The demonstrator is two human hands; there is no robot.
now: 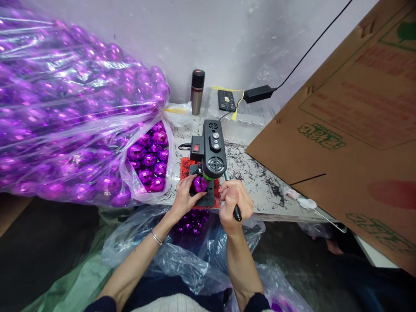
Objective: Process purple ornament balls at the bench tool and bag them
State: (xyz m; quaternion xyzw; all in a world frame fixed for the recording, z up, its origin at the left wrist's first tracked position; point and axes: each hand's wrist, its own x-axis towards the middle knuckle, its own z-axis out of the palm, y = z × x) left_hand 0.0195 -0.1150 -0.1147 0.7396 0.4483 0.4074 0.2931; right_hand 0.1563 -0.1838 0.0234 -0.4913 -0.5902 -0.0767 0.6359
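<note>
A black bench machine with round vents, buttons and a red switch stands at the table's middle, over a dark base plate on a red mat. Under its head sits a shiny purple ball. My left hand holds this ball between thumb and fingers, from the left and front. On the right, my right hand is wrapped round the machine's lever, whose black end sticks out below the fist. More purple pieces lie in clear plastic below the table edge.
A big clear bag of purple balls fills the left, its mouth open near the machine. Behind stand a steel bottle, a phone and a power adapter. A large cardboard box leans in at right. Black scraps litter the table.
</note>
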